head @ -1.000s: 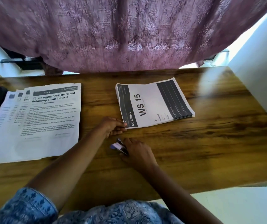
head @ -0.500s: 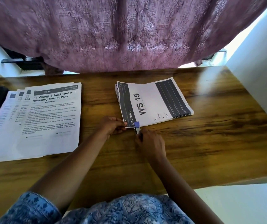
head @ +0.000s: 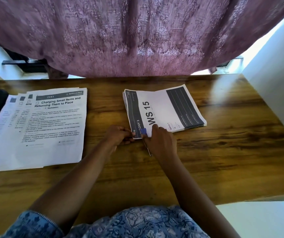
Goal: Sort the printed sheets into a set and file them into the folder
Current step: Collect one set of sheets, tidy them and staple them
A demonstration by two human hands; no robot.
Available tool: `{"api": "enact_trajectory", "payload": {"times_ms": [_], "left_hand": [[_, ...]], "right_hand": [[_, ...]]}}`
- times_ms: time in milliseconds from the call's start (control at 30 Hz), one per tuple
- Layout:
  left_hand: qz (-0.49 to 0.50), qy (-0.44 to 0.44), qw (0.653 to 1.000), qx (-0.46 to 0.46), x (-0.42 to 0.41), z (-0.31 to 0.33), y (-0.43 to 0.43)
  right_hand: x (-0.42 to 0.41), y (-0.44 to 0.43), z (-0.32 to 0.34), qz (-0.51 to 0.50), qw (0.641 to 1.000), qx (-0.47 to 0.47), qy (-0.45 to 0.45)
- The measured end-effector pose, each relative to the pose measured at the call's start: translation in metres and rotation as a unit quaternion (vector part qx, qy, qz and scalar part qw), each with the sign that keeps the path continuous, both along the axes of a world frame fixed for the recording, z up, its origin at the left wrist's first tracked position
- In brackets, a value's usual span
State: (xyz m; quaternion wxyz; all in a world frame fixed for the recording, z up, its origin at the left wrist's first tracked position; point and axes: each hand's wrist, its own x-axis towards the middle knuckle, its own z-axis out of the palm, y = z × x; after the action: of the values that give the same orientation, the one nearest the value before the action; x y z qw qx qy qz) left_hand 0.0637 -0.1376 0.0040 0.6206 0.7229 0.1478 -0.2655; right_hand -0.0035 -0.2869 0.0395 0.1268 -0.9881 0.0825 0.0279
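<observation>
The left hand pinched the printed stack at its near corner, seemingly squaring the sheets on the worktop, while the right hand gripped a blue-tipped fastener over that edge.

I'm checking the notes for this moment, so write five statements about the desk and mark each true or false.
1. The left hand pinches the near corner of the WS 15 stack. True.
2. The right hand rests on the fanned sheets. False: it is at the near edge of the WS 15 stack, holding a small blue-tipped object.
3. The fanned sheets lie left of the WS 15 stack, apart from it. True.
4. The table is glass. False: it is wood.
5. A purple curtain hangs behind the table. True.
</observation>
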Motion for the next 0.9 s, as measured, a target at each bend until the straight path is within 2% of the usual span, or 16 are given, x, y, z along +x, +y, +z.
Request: {"api": "enact_trajectory", "payload": {"times_ms": [133,267,633,700,767,833,900], "left_hand": [[0.0,0.01,1.0,-0.006,0.001,0.003,0.002],[0.005,0.02,1.0,-0.01,0.003,0.002,0.001],[0.002,0.022,1.0,0.001,0.003,-0.002,-0.002],[0.007,0.025,1.0,-0.004,0.003,-0.002,-0.001],[0.008,0.029,0.999,-0.009,0.003,-0.002,-0.001],[0.003,0.032,0.999,-0.013,0.003,-0.001,-0.002],[0.005,0.038,0.999,-0.012,0.004,-0.001,-0.002]], "right_hand": [[0.011,0.003,-0.003,0.018,0.998,-0.007,0.054],[0.01,0.003,-0.011,-0.013,0.999,-0.011,0.041],[0.007,0.007,-0.007,0.026,0.997,-0.039,0.057],[0.006,0.009,0.003,-0.008,0.999,-0.033,0.03],[0.012,0.01,0.007,-0.035,0.998,-0.025,-0.044],[0.032,0.013,0.001,-0.018,0.995,-0.009,-0.101],[0.056,0.018,-0.012,0.013,0.995,-0.013,-0.1]]}}
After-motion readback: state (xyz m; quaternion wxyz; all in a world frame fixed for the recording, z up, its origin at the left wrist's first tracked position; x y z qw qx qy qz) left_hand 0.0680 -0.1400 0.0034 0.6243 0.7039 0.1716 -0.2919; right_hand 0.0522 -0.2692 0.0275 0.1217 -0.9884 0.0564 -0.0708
